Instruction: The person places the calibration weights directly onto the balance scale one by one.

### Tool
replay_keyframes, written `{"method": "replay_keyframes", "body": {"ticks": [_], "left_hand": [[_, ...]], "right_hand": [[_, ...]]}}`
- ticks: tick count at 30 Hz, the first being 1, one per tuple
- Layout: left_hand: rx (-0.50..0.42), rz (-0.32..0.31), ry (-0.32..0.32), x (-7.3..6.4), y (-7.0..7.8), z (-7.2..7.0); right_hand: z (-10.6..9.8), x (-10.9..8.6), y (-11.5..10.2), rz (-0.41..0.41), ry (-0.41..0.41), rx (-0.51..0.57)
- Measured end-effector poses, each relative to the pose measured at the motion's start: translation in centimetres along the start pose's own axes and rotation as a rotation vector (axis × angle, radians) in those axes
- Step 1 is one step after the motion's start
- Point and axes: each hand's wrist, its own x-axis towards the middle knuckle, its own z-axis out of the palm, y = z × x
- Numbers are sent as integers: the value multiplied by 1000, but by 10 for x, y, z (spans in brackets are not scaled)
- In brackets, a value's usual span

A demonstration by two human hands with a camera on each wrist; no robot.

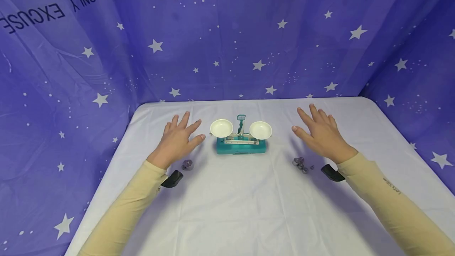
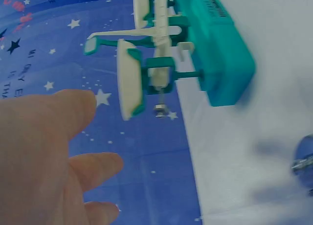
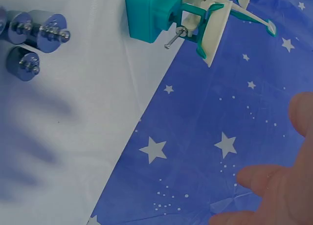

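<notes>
One little balance scale (image 1: 241,142) is sitting toward the far side of the table (image 1: 231,216), pretty much midway between the person's two hands. I count two white pans (image 1: 222,128) up top, one teal base (image 1: 227,150) under them, one teal upright (image 1: 241,118) poking up behind, and two metal screws (image 2: 160,109), one at each end of the beam. Left hand (image 1: 175,142) is off to one side of the scale, palm down, fingers spread and gripping nothing, thumb pointing at the nearer pan but apart from it. Right hand (image 1: 321,135) is doing the mirror image, fingers fanned out, nothing held, a bit further off from the scale. Both look raised over the cloth, since their shadows fall clear of them. As for weights, there are two bunches of metal ones: by the left wrist I make out at least two left-hand weights (image 1: 188,164), one big and one small, right up close together; by the right wrist there's a looser group of right-hand weights (image 1: 300,166), about five, though they're too small to be dead sure, with one tiny piece lying just apart. Two tan sleeves (image 1: 122,204), two black wrist gadgets (image 1: 172,179), and one starry purple-blue curtain (image 1: 213,50) around the table.
</notes>
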Motion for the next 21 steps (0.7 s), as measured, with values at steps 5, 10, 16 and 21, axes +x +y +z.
{"method": "replay_keyframes", "body": {"ticks": [5,10,16,21], "left_hand": [[15,22,-11,-4,-3,17],[-3,84,-19,-4,1,40],[-41,171,-35,-1,8,62],[-64,223,-44,4,12,72]], "right_hand": [[3,-1,3,1,6,0],[4,-3,3,8,-3,7],[5,-5,5,15,-17,7],[6,-6,6,16,-16,12]]}}
